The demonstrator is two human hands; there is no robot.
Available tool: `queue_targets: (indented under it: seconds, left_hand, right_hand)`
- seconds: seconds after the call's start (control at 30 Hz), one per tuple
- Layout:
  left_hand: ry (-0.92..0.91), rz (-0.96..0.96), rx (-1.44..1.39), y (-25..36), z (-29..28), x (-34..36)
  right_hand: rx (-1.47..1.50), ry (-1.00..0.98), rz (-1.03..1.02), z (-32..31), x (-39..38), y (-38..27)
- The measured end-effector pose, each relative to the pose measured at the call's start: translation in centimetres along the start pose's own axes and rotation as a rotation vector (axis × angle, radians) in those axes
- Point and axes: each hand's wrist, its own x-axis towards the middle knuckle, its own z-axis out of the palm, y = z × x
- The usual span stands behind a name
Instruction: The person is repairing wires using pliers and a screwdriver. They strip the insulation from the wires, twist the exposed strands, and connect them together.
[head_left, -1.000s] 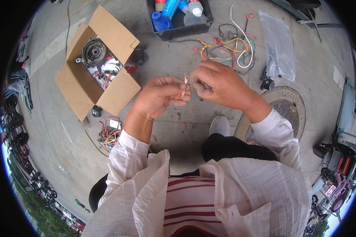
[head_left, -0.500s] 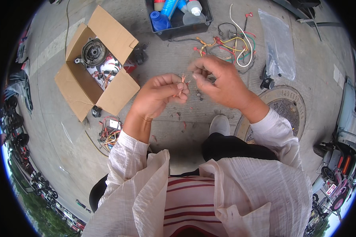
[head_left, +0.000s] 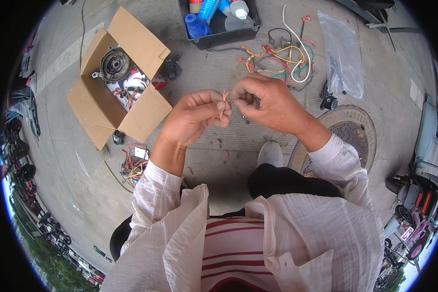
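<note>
Between the thumb and fingers of my left hand (head_left: pixel 195 116) is a small bunch of bare copper wire (head_left: pixel 224 99), its strands sticking up and down past the fingertips. My right hand (head_left: pixel 272 103) is closed in a pinch right beside it, thumb and forefinger touching the bunch's right side. What those fingertips grip is too small to make out. On the ground below both hands lie little red and dark scraps (head_left: pixel 227 154). A small metal piece (head_left: pixel 245 117) shows just under my right hand.
An open cardboard box (head_left: pixel 102 104) with a round metal part (head_left: pixel 116 64) stands to the left. Tangled wires (head_left: pixel 135 165) lie near it. Ahead are a black bin (head_left: pixel 224 39) of bottles, loose coloured cables (head_left: pixel 289 53) and a plastic bag (head_left: pixel 343 58). A manhole cover (head_left: pixel 348 136) is at right.
My right hand has moved slightly left and down, from just apart to touching the copper wire. My left hand has stayed nearly still, holding the bunch.
</note>
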Motion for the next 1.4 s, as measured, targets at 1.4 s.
queue_targets:
  seconds: [1.4]
  left_hand:
    - [0.079, -0.005, 0.087, 0.0, 0.0, 0.1]
  right_hand:
    - [-0.119, 0.156, -0.005, -0.1, 0.1, 0.3]
